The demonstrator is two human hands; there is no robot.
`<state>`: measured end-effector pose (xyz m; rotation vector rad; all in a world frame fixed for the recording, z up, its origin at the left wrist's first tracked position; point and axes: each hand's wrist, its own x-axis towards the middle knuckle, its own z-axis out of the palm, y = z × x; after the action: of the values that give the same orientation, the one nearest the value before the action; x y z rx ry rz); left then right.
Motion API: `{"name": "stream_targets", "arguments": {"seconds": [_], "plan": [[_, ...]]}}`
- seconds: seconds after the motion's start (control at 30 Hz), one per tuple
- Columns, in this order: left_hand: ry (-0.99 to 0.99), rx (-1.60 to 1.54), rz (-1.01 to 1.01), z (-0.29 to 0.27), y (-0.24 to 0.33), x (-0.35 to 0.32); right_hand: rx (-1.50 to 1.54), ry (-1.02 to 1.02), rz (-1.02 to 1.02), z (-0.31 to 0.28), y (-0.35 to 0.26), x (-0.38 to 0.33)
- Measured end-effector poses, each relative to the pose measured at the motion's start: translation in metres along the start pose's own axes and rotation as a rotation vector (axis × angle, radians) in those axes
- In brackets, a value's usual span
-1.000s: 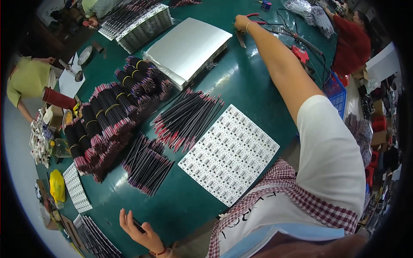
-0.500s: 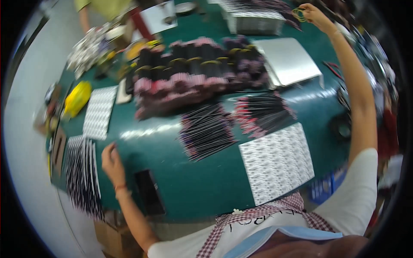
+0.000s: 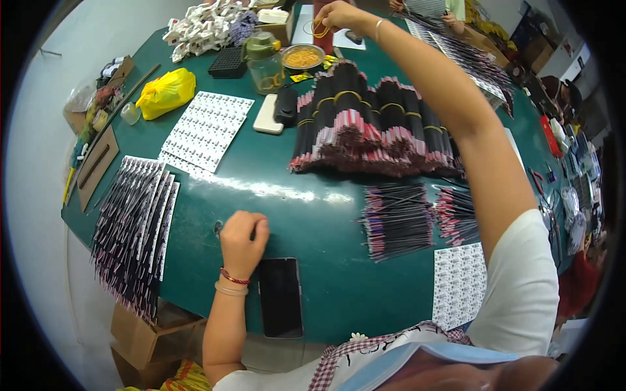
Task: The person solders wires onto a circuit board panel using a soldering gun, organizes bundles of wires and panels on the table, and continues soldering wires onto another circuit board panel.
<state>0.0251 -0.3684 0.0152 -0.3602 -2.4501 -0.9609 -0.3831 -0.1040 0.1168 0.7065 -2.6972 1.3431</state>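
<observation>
Right hand (image 3: 336, 14) reaching far across, pinching a thin yellow rubber band (image 3: 319, 29) above the round bowl of bands (image 3: 302, 58); left hand (image 3: 242, 236) curled, bracing on the green worktop (image 3: 274, 195); best lifting one band cleanly.

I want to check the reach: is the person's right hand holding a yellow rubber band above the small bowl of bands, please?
Yes, the right hand pinches a yellow rubber band just above the small round bowl of yellow bands.
</observation>
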Motion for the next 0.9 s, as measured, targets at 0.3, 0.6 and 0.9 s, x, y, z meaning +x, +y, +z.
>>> {"name": "stream_targets", "arguments": {"seconds": [0.3, 0.6, 0.9], "plan": [[-0.057, -0.012, -0.062, -0.013, -0.004, -0.010, -0.299, 0.031, 0.022, 0.087, 0.043, 0.037], [-0.019, 0.022, -0.251, -0.010, -0.023, -0.011, -0.017, -0.191, -0.082, -0.087, -0.059, -0.075], [0.175, 0.095, -0.101, -0.011, -0.009, 0.003, 0.231, 0.350, 0.134, -0.233, -0.152, -0.506]]}}
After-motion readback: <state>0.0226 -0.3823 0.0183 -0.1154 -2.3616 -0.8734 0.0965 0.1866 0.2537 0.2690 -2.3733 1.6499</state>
